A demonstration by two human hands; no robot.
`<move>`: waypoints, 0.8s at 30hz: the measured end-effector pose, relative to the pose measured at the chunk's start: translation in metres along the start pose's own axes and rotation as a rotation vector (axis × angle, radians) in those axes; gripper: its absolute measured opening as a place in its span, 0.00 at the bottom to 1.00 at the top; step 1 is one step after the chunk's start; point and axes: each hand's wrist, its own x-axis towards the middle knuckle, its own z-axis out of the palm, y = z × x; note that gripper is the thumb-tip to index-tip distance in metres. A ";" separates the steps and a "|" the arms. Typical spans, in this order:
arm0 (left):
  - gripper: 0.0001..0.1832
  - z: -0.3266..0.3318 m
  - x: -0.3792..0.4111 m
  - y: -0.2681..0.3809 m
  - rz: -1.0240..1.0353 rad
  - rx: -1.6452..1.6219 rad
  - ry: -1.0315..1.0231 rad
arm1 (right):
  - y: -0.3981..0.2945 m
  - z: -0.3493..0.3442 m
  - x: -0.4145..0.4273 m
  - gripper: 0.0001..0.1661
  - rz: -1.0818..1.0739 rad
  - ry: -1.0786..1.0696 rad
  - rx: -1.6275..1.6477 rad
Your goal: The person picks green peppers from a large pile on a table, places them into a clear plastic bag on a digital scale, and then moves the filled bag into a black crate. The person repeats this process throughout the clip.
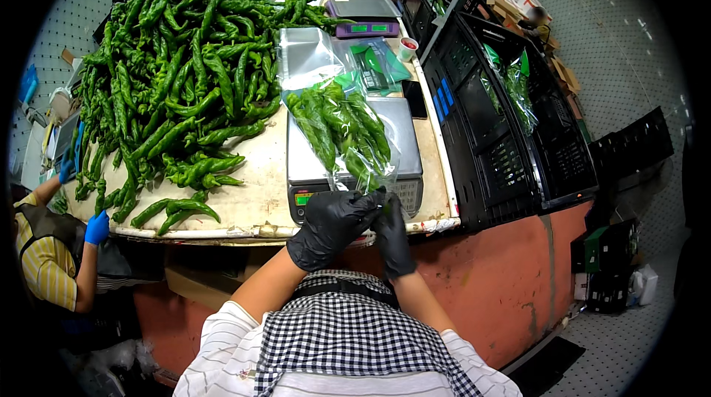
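Note:
A clear plastic bag of long green peppers (343, 125) lies over a digital scale (407, 133) with a metal top. At the bag's near end, my left hand (332, 226), in a black glove, pinches the plastic. My right hand (395, 241), gloved the same way, grips the gathered plastic close beside it. The fingertips of both hands meet there and partly hide the bag's end. Beyond the scale lie clear bags with green printing (375, 66). A large heap of loose green peppers (183, 75) covers the left of the table.
Black plastic crates (472, 147) stand against the table's right edge; one holds bagged peppers (519, 86). A phone (414, 100) and a small cup (407, 48) lie near that edge. Behind is a purple scale (366, 13). A co-worker's blue-gloved hand (98, 227) is at the left.

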 end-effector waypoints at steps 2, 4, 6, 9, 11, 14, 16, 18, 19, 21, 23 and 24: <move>0.14 -0.003 0.000 0.000 -0.029 0.098 -0.036 | 0.015 0.016 0.015 0.20 -0.012 0.004 0.183; 0.14 -0.011 0.006 -0.003 -0.052 0.024 0.055 | 0.025 0.042 0.018 0.18 0.095 0.112 0.389; 0.13 -0.011 0.012 -0.008 -0.068 -0.076 0.164 | 0.022 0.040 0.028 0.18 0.026 0.040 0.347; 0.12 -0.018 0.008 -0.002 0.017 0.033 -0.049 | 0.007 0.037 0.043 0.21 0.065 0.003 0.630; 0.11 -0.009 0.006 0.001 0.060 -0.025 0.001 | -0.003 0.045 0.056 0.22 -0.203 -0.004 0.322; 0.12 -0.011 0.005 0.002 0.027 -0.061 0.060 | 0.025 0.033 0.086 0.26 -0.377 -0.096 0.119; 0.13 -0.017 0.006 -0.003 -0.016 -0.060 0.070 | 0.005 0.035 0.088 0.28 -0.316 -0.142 0.060; 0.14 -0.017 0.007 -0.008 0.011 -0.045 0.102 | -0.018 0.036 0.079 0.27 -0.195 -0.078 0.457; 0.14 -0.016 0.007 -0.007 0.021 -0.061 0.076 | -0.026 0.039 0.077 0.27 -0.201 -0.076 0.503; 0.15 -0.011 0.007 0.002 0.036 -0.103 0.019 | 0.022 0.020 0.093 0.21 -0.229 0.044 0.368; 0.16 -0.001 0.002 0.000 0.117 -0.042 0.053 | 0.019 0.028 0.108 0.22 -0.271 -0.032 0.275; 0.17 -0.001 0.001 0.000 0.122 -0.040 0.052 | 0.014 0.031 0.115 0.23 -0.293 -0.054 0.215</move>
